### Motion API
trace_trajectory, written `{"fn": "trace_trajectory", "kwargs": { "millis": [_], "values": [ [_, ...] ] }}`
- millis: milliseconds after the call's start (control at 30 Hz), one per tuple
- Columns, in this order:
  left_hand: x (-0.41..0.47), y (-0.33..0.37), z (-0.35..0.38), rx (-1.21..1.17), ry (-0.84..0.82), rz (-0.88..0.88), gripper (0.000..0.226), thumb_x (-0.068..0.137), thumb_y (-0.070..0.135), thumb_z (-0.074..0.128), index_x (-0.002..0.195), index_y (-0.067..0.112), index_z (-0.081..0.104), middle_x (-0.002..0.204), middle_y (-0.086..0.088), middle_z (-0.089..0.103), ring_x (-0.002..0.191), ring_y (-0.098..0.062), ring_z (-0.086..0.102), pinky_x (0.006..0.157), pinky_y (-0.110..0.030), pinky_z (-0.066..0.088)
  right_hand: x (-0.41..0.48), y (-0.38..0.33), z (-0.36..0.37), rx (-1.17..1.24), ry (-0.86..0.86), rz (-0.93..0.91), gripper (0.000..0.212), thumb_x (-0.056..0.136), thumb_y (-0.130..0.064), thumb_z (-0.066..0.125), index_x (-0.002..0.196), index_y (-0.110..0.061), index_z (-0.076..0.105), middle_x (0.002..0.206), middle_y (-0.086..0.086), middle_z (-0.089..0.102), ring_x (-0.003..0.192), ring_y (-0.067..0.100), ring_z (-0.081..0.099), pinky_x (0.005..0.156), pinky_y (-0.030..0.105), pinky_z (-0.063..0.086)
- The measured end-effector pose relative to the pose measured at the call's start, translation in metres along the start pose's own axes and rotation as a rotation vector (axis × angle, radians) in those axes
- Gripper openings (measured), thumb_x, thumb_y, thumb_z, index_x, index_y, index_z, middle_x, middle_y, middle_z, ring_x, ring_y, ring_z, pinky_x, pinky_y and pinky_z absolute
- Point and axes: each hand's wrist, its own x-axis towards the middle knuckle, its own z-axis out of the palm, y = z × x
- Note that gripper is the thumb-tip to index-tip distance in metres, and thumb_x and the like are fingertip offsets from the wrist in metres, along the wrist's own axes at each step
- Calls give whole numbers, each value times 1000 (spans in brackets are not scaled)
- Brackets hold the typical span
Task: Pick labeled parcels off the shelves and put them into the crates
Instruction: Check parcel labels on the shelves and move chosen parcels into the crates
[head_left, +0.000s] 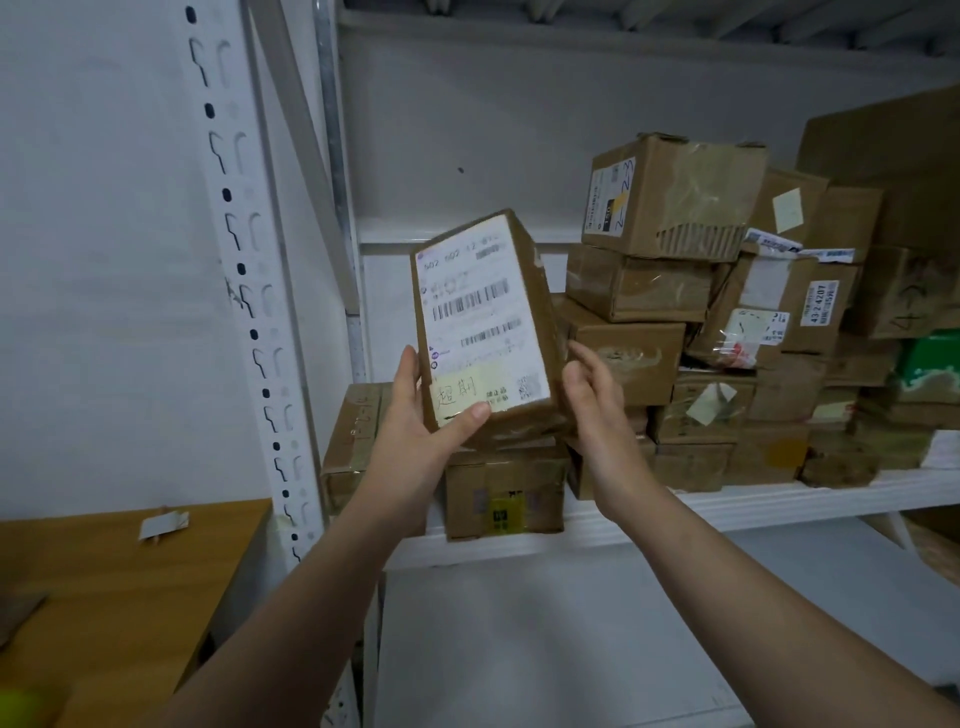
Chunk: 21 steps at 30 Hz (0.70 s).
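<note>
I hold a small brown cardboard parcel (485, 322) upright in front of the shelf, its white barcode label and a yellow handwritten note facing me. My left hand (421, 415) grips its lower left corner, thumb across the yellow note. My right hand (592, 395) rests against its lower right side, fingers partly spread. No crate is in view.
A white metal shelf (675, 512) carries a pile of labeled cardboard parcels (675, 291) stacked to the right and below my hands. A perforated white upright (244, 291) stands at left. A wooden table (119, 582) with a paper scrap lies at lower left.
</note>
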Motion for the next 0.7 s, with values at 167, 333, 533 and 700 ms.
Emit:
{"fn": "trace_trajectory", "kwargs": {
  "millis": [167,333,533,700],
  "values": [
    [-7,0,1,182,-13,109,102,78,19,76,148,43,6,145,14,39,127,-2,44,86,-13,48,-5,-1,7,107,-99,2,78,63,-81,61,133,-56,36,143,-12,43,131,16,44,106,50,41],
    [-16,2,-2,161,-60,166,79,87,10,64,147,35,19,140,11,48,124,0,49,93,-20,49,-10,-1,6,155,-87,-76,55,91,-37,62,139,-45,37,136,-14,54,122,10,55,100,45,48],
    [-19,10,-6,32,23,137,39,100,14,39,131,38,41,125,21,57,115,2,56,92,-24,51,-14,-4,3,232,-69,-12,48,100,-15,42,128,-55,41,133,-15,56,114,5,58,96,40,51],
    [-28,8,-10,26,4,114,40,100,12,39,133,34,41,123,23,59,116,-1,56,97,-28,49,-21,-5,1,178,-34,20,37,99,-41,43,136,-46,40,133,-7,57,119,10,56,99,45,49]
  ]
}}
